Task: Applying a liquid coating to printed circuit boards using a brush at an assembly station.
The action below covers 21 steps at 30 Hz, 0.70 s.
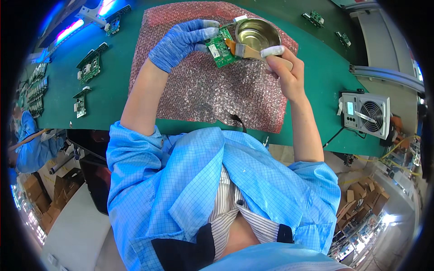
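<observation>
My left hand [183, 43], in a blue knit glove with pale fingertips, grips a green circuit board [222, 49] by its left edge. The board is tilted and held above the bubble wrap. In my right hand [285, 67], bare but for white covers on some fingertips, is a flat brush [248, 51] with a wooden handle and a metal band. Its orange-brown bristles touch or nearly touch the right part of the board. Just behind the brush stands a round metal bowl [258, 34]; what it holds, if anything, I cannot make out.
Pinkish bubble wrap [203, 95] covers the middle of the green table [113, 101]. Several circuit boards [90, 65] lie at the left, others [313, 19] at the far right. A fan unit [366, 114] sits on the right. A co-worker's blue sleeve [29, 144] shows at far left.
</observation>
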Tool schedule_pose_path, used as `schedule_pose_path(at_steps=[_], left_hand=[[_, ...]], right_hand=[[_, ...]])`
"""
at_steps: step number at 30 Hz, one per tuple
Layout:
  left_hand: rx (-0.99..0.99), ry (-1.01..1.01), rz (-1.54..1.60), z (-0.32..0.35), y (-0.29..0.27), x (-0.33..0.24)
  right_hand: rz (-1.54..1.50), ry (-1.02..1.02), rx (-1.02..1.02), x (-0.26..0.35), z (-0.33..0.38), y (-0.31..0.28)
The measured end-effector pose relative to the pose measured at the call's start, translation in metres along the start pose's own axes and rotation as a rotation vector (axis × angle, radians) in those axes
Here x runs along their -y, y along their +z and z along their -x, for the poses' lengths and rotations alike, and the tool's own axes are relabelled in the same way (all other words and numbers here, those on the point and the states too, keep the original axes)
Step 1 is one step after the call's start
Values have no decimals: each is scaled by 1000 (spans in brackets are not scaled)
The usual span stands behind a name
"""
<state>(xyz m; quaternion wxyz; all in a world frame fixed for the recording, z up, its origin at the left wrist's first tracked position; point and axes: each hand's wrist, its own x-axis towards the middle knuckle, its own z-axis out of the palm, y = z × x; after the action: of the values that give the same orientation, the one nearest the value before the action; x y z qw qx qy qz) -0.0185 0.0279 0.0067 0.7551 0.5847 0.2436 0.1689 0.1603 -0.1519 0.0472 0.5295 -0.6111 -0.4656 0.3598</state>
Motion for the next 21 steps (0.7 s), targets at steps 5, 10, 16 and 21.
schedule_pose_path(at_steps=[5, 10, 16, 21], left_hand=[[-56, -1, 104, 1, -5, 8], [-93, 77, 227, -1, 2, 9], [-170, 120, 297, 1, 1, 9], [-240, 143, 324, -2, 7, 9]], right_hand=[[34, 47, 52, -7, 11, 2], [19, -34, -232, -12, 13, 15], [-24, -19, -209, -9, 16, 21], [-64, -31, -311, -14, 9, 27]])
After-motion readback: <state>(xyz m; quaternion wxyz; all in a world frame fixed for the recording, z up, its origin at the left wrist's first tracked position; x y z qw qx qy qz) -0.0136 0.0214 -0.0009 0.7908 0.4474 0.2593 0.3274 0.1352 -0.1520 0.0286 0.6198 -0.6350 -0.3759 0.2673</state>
